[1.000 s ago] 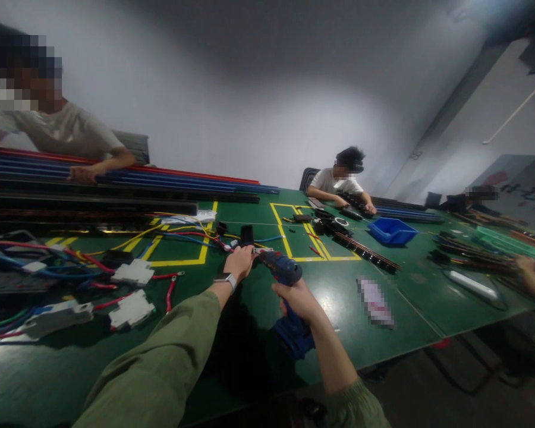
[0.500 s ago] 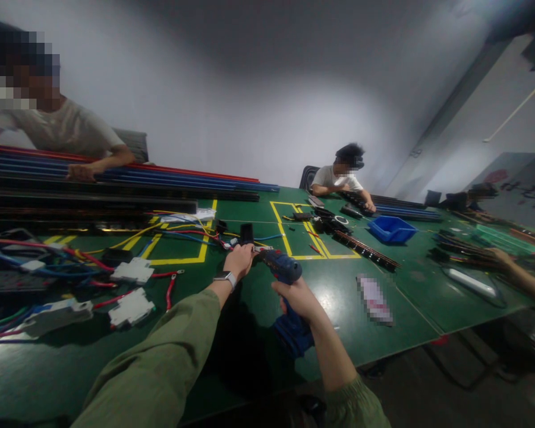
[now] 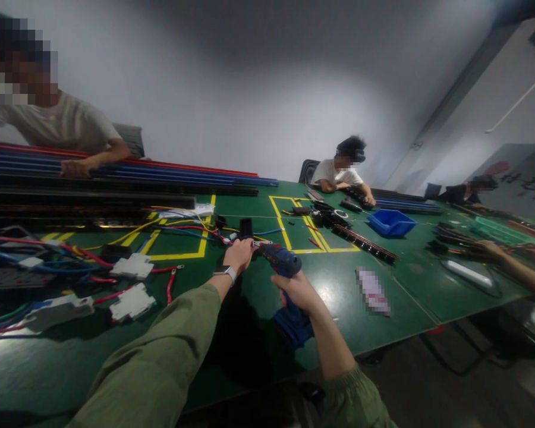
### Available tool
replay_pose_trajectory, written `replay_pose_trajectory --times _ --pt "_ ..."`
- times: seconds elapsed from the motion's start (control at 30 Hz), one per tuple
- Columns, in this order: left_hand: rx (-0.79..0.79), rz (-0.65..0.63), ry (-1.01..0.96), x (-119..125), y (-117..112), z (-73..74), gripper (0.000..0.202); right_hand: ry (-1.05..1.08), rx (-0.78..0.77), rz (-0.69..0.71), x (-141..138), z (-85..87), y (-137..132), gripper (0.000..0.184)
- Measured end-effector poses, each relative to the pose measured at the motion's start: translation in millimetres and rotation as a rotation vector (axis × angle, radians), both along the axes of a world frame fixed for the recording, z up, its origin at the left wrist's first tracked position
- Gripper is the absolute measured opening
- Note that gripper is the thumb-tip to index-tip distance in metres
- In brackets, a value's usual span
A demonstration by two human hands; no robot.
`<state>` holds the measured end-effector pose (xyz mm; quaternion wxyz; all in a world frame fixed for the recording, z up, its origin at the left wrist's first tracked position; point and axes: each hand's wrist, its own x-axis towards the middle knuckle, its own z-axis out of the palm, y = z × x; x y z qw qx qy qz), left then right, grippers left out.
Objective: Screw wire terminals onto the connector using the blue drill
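So the right hand (image 3: 296, 290) is wrapped snugly around the grip of a blue power drill (image 3: 284, 261), fingers closed on the handle and the thumb up near the body. That arm comes up from the bottom edge, right of centre, green sleeve bunched below a bare forearm. The drill's nose points left and a bit away from the wearer, and its chunky base hangs just over or on the table, can't tell which.

Left arm reaches in from the lower left, green sleeve nearly down to a watch (image 3: 225, 271) on the wrist. The left hand (image 3: 238, 255) is right at the drill's tip, fingers bent and bunched together. Something small and shiny is in there, but I honestly can't make out if it's pinched or just touched. A black upright piece (image 3: 246, 227) is just past those fingertips.

Moving out, it's a green table (image 3: 348, 333) with yellow tape lines. Coloured wires (image 3: 136, 235) and white blocks (image 3: 132, 302) sit off to the left, a blue bin (image 3: 391, 223) further away on the right. Across the table, one person (image 3: 78, 128) has a hand on long red and blue bars (image 3: 182, 172), and another (image 3: 336, 175) leans over some dark parts
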<state>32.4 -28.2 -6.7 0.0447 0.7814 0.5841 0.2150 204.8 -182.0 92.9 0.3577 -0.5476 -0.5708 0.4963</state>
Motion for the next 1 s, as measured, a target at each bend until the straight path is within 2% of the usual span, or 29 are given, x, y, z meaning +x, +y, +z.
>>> replay_pose_trajectory --times 0.27,0.6,1.0 --pt "-0.03 0.013 0.001 1.0 -0.3 2.8 0.046 0.019 0.008 0.004 2.1 -5.0 1.6 0.023" --pt "-0.032 0.031 -0.019 0.5 1.7 0.1 0.049 -0.008 -0.029 -0.015 -0.6 0.8 -0.7 0.019" --pt "-0.062 0.022 -0.007 1.1 -4.5 10.3 0.045 0.008 -0.038 -0.029 -1.8 2.5 -1.0 0.021"
